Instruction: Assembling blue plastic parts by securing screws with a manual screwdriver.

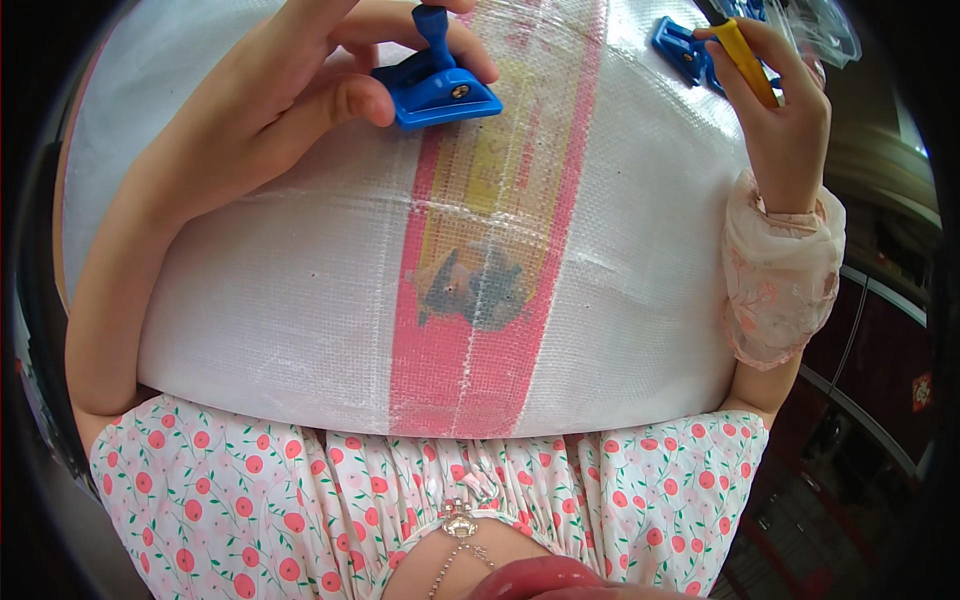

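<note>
Your left hand [265, 115] holds a knobbed glossy blue plastic piece [445, 97] pinched over the white woven-plastic sheet [280, 320]; your right hand [790, 115] clasps a slender yellow-and-black tool [746, 63] beside another blue plastic piece [680, 50]. A slack pinch could drop the first; a swinging tool, jolt the second.

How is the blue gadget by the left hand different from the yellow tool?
The blue gadget is nearly all blue; the yellow tool is yellow and black. The blue gadget has a wide, flat base; the yellow tool is long and slim. Both are at a hand: the blue gadget at the left hand, the yellow tool in the right hand.
</note>
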Tool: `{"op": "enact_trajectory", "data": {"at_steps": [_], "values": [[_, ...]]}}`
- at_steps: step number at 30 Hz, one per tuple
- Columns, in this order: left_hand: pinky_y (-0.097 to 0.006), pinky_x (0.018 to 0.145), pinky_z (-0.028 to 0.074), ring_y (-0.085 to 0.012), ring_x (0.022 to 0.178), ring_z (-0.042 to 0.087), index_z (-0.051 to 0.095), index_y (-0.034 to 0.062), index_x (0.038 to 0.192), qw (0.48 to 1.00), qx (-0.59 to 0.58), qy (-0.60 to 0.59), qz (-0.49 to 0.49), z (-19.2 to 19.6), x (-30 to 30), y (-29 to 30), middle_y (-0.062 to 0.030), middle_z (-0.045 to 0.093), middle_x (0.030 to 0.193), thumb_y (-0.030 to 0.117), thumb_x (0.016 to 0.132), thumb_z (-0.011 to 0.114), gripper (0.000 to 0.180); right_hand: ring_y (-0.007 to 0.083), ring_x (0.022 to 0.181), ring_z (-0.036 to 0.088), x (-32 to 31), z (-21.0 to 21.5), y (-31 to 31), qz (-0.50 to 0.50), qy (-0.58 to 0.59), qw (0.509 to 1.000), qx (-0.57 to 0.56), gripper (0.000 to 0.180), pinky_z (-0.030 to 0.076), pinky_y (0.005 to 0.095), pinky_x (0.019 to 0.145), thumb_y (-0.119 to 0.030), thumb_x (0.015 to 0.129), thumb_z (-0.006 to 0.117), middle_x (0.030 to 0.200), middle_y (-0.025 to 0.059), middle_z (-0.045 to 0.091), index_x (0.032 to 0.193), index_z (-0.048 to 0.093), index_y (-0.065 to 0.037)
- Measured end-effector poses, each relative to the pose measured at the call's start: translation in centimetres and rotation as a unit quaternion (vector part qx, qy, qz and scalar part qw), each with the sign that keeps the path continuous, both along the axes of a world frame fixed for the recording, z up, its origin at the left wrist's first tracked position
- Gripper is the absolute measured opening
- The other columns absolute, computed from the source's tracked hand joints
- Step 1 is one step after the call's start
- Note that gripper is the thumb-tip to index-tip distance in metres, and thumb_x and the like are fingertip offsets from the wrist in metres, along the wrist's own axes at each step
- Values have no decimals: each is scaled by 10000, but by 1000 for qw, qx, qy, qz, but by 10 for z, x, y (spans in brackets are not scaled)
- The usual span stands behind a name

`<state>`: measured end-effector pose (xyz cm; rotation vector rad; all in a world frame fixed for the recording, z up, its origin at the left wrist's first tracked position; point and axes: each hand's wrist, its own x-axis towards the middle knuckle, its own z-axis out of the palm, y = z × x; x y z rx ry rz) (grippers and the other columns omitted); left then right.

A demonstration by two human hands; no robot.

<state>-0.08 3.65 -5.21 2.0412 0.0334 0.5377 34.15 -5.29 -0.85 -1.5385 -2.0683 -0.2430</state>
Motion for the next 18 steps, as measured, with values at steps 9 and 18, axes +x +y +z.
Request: {"op": "enact_trajectory", "data": {"at_steps": [9,18], "values": [[-336,906,510,-251,1037,634,335,63,1413,995,-52,79,43,24,4,-12,-151,616,1146,275,835,597,669,232,854,656,-41,16,-8,-37,10,999,-27,190,484,284,837,-13,766,708,870,100,684,948,652,-20],[-328,849,506,-257,1042,614,375,41,1400,988,139,63,34,10,1,-6,-148,593,1219,257,764,715,753,157,867,678,6,7,-2,4,-87,996,16,280,525,217,777,-118,814,742,949,66,707,1089,688,-105]]}}
